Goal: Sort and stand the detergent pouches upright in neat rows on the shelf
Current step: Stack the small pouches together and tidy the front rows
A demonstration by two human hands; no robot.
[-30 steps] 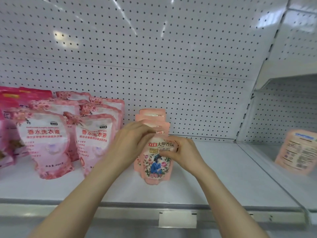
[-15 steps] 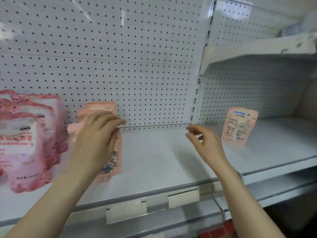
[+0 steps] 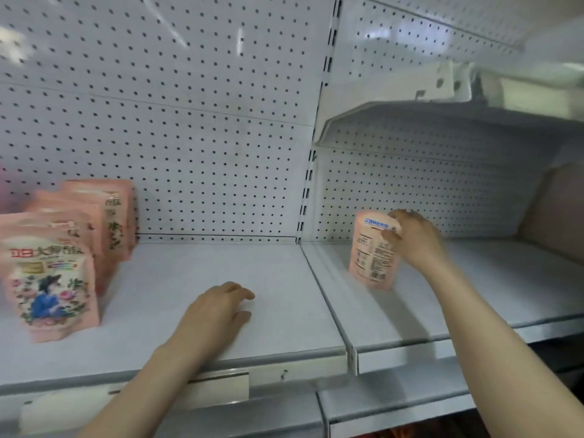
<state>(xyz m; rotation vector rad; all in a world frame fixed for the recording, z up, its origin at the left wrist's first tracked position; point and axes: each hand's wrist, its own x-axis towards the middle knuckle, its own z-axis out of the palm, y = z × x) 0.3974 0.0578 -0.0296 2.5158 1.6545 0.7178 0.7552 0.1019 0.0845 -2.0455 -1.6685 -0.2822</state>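
A row of peach-pink detergent pouches (image 3: 50, 279) stands upright at the left of the white shelf (image 3: 196, 273), front to back, the front one showing a figure in blue. A lone peach pouch (image 3: 373, 254) stands on the adjoining right shelf section with its back label facing me. My right hand (image 3: 410, 238) grips its top right edge, fingers curled round it. My left hand (image 3: 218, 311) rests on the bare shelf in the middle with loose fingers, holding nothing.
White pegboard (image 3: 189, 121) backs both shelf sections. A vertical upright (image 3: 308, 191) and a seam divide left from right. A higher shelf (image 3: 442, 121) overhangs the right section. Price-label strips (image 3: 221, 387) run along the front edge.
My view swung right. My left hand let go of the front pouch in the row and dropped onto the bare shelf. My right hand reached right and took hold of the lone pouch.
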